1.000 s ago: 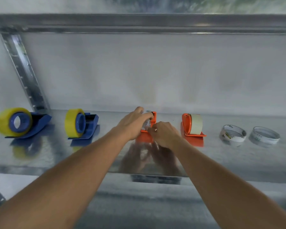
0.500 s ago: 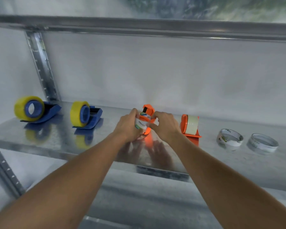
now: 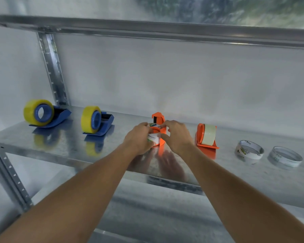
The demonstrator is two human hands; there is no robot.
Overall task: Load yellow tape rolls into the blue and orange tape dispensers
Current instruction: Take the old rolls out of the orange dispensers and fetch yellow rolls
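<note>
On a metal shelf (image 3: 63, 144) an orange tape dispenser (image 3: 158, 118) is tipped up on end in the middle. My left hand (image 3: 139, 137) grips a white-labelled tape roll (image 3: 154, 136) that sits around the dispenser's orange hub. My right hand (image 3: 175, 135) pinches the same roll and the dispenser from the right. At the left stand two blue dispensers (image 3: 61, 114) (image 3: 106, 121), each carrying a yellow tape roll (image 3: 33, 111) (image 3: 88, 120). A second orange dispenser (image 3: 206, 137) with a pale roll stands to the right of my hands.
Two empty white tape cores (image 3: 249, 151) (image 3: 284, 157) lie flat at the right end of the shelf. A perforated steel upright (image 3: 53, 71) rises at the back left, and an upper shelf beam (image 3: 165, 32) runs overhead. A white wall closes the back.
The orange dispenser has been lifted off its base and tipped up on end, with the roll now seen face-on around its hub. Both hands stayed on it as the view shifted.
</note>
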